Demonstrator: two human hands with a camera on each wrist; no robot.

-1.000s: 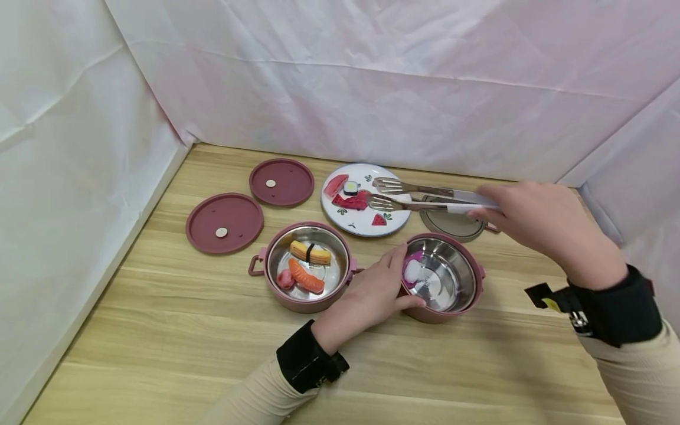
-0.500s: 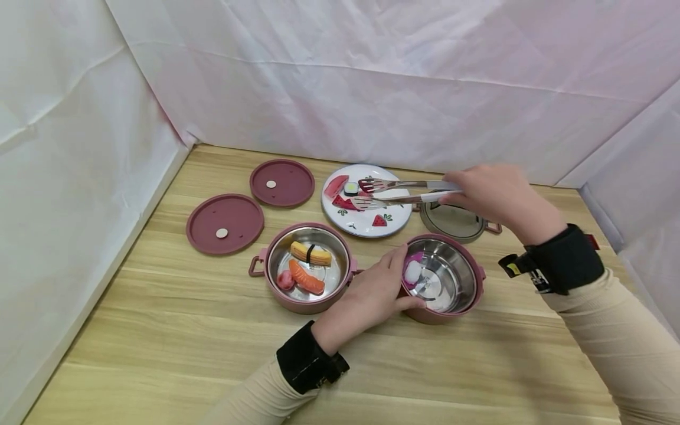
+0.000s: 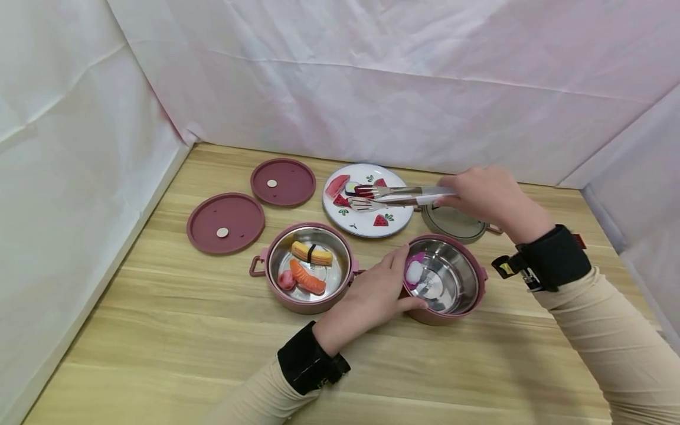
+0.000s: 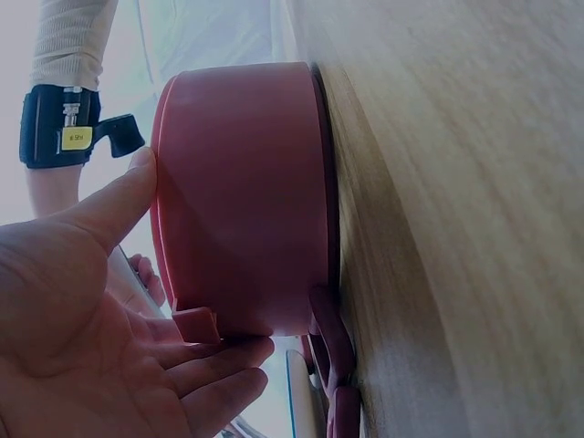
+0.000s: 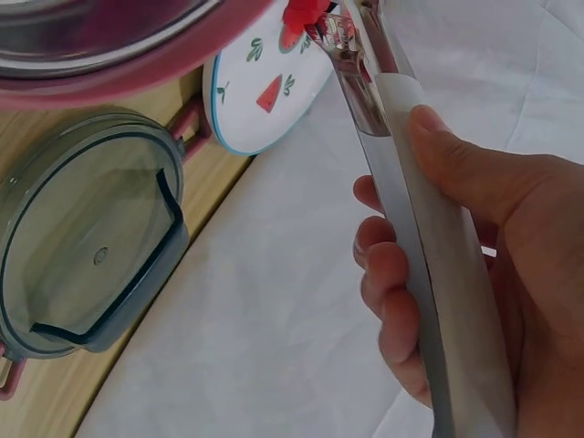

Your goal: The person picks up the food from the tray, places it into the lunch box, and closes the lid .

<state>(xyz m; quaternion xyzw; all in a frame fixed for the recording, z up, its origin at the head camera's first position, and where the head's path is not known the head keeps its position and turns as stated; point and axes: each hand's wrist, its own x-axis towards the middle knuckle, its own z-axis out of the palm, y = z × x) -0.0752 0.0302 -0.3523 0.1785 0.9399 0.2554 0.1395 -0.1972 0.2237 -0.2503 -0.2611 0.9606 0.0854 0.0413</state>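
My right hand (image 3: pixel 480 192) grips the white-handled serving tongs (image 5: pixel 438 246), whose slotted metal tips reach over the white plate (image 3: pixel 366 230). A red food piece (image 5: pixel 306 13), its kind unclear, sits at those tips, partly hidden by them. Beside the tips are a sushi roll (image 3: pixel 351 188) and a pink slice (image 3: pixel 336 186). My left hand (image 3: pixel 374 292) rests against the right pink pot (image 4: pixel 246 201), thumb at the rim and extended fingers along the wall. Inside that steel-lined pot lies a white and purple food piece (image 3: pixel 414 272).
The left pink pot (image 3: pixel 275 297) contains toy food: a yellow piece with a black band (image 3: pixel 311 254), an orange piece (image 3: pixel 307 277) and a pink ball (image 3: pixel 287 280). Two maroon lids (image 3: pixel 225 218) lie back left. A clear grey lid (image 5: pixel 91 228) lies behind the right pot.
My right hand has moved left, carrying the tongs across the plate to the red food piece. The tong tips have come closer together around it. My left hand stays at the right pot.
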